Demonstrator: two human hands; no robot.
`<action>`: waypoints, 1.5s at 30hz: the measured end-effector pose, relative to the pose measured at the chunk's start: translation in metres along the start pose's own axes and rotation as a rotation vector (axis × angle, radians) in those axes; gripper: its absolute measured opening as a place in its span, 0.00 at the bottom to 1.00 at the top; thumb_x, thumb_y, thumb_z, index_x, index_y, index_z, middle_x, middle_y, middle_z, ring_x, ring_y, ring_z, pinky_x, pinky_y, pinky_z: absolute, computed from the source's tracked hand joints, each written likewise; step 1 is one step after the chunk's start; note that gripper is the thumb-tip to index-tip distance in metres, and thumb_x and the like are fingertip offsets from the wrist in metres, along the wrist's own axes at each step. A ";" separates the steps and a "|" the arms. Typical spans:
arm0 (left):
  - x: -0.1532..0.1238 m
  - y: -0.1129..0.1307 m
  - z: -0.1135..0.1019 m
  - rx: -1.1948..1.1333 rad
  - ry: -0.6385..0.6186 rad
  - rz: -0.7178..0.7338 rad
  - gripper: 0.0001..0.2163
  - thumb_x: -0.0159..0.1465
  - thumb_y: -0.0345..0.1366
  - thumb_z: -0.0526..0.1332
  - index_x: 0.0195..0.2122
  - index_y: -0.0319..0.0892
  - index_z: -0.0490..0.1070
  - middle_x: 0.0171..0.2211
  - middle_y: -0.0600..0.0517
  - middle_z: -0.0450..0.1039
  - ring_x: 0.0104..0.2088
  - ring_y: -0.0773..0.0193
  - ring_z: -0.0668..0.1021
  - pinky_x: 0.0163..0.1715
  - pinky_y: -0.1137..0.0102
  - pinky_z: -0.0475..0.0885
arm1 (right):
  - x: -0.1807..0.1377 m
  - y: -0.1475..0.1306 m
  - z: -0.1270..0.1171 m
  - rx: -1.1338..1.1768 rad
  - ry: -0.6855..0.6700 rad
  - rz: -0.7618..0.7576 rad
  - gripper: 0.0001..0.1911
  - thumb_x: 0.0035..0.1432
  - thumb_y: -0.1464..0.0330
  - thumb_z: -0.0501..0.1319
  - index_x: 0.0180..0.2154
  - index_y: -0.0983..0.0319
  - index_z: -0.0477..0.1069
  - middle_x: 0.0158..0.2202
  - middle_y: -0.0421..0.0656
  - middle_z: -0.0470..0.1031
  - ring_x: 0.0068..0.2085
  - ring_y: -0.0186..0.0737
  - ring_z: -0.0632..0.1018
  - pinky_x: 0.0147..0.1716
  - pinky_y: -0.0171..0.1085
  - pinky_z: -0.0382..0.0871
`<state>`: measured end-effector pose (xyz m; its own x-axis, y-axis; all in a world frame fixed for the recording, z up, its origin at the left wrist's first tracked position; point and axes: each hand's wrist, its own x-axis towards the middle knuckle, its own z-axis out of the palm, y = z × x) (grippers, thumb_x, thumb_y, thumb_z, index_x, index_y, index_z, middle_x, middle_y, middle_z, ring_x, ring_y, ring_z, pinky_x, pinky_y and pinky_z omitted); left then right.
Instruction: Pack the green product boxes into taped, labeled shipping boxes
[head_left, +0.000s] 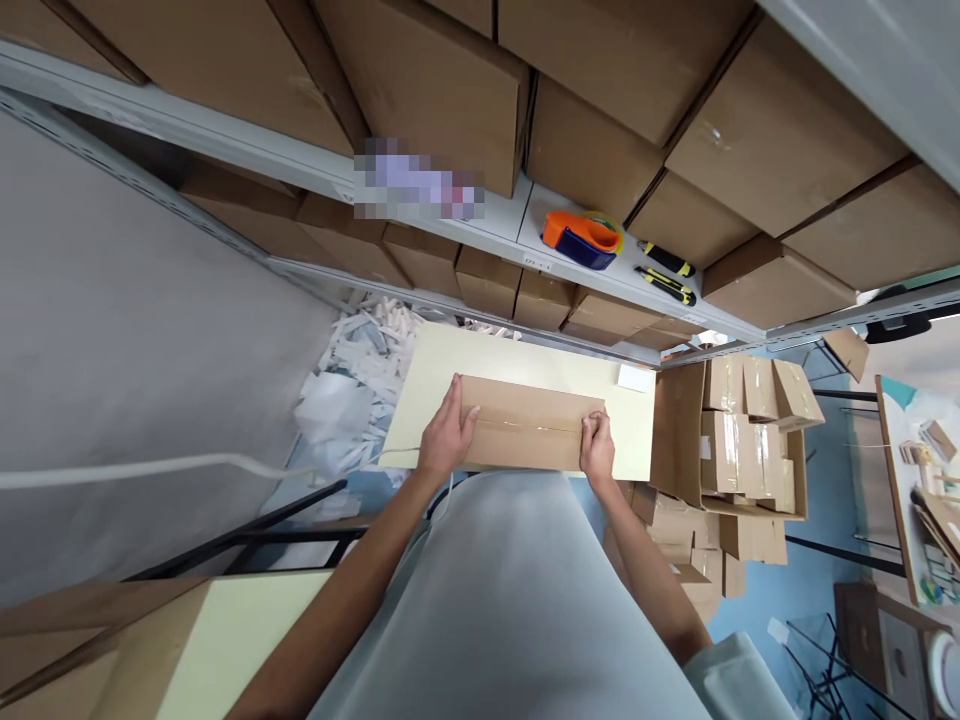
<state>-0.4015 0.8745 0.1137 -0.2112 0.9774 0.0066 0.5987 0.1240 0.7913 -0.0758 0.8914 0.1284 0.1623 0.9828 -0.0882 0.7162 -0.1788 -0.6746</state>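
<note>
A long, flat brown cardboard box (pixel 525 445) lies on the pale yellow tabletop (pixel 450 350) right in front of my body. Shiny clear tape runs lengthwise along the seam on its top. At the box's left end, my left hand (pixel 448 432) grips the side with its thumb over the top. My right hand (pixel 597 447) holds the opposite end, its fingers bent over the corner. The undersides of both grips are hidden.
A shelf above holds an orange tape dispenser (pixel 581 238), two utility knives (pixel 667 270) and cardboard boxes. Right of the table, a large carton (pixel 679 430) contains several small boxes. White scraps (pixel 360 370) pile up at left; a white cable (pixel 225 462) crosses there.
</note>
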 end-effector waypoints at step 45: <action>0.104 0.169 -0.010 0.166 0.377 0.338 0.25 0.78 0.39 0.51 0.72 0.36 0.71 0.77 0.39 0.63 0.79 0.40 0.62 0.75 0.42 0.65 | 0.289 -0.283 -0.043 -0.723 -0.099 -0.412 0.29 0.70 0.70 0.64 0.69 0.73 0.66 0.59 0.65 0.81 0.62 0.56 0.82 0.62 0.43 0.71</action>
<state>-0.3306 0.9956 0.2543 -0.2303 0.8418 0.4882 0.7892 -0.1320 0.5998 -0.2027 1.2244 0.3251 -0.2438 0.9695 -0.0245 0.9695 0.2430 -0.0336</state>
